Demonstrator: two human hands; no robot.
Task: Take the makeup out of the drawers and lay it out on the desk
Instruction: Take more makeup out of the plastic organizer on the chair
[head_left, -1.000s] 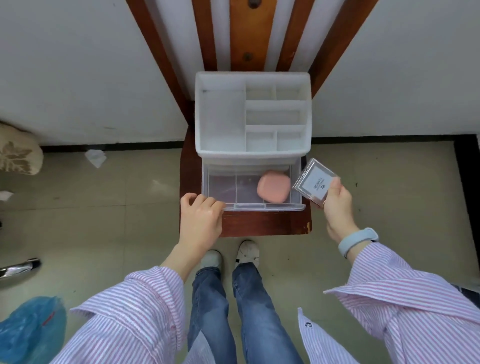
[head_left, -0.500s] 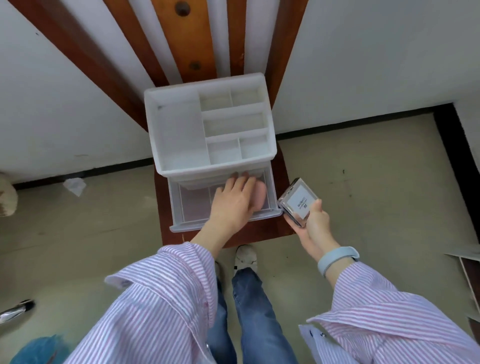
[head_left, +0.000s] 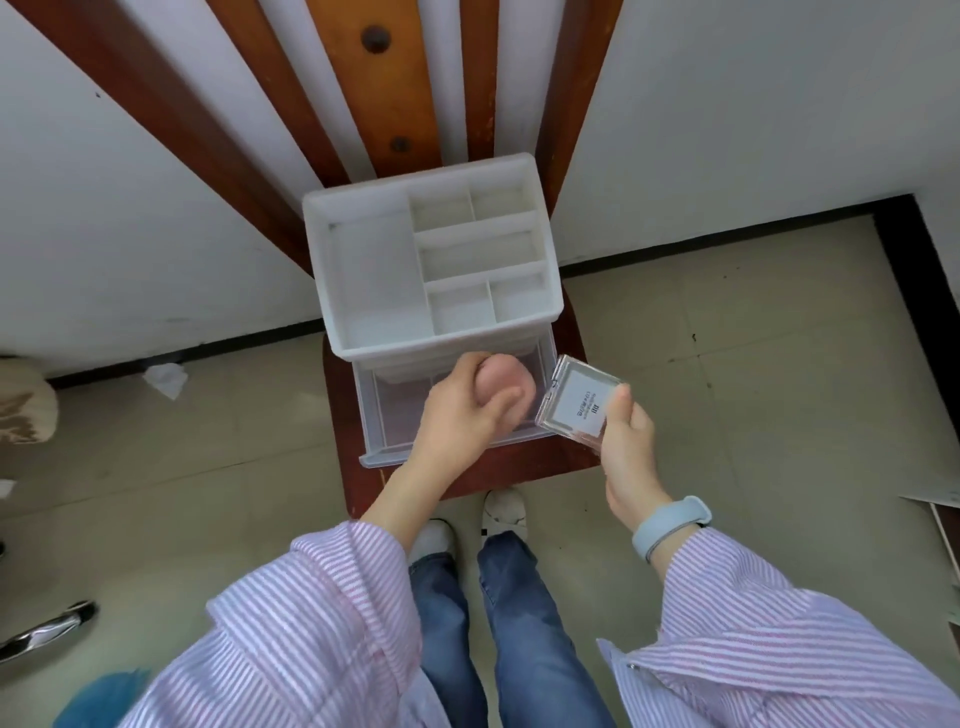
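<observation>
Two hands busy. Left hand (head_left: 457, 415) has fingers curled round a pink sponge (head_left: 511, 382), held just above the open drawer (head_left: 379, 441) of the white organizer (head_left: 436, 260). Right hand (head_left: 631, 452) pinches a clear square case (head_left: 582, 402) by its edge, thumb on top, just right of the drawer. Organizer sits on a wooden chair (head_left: 519, 467).
</observation>
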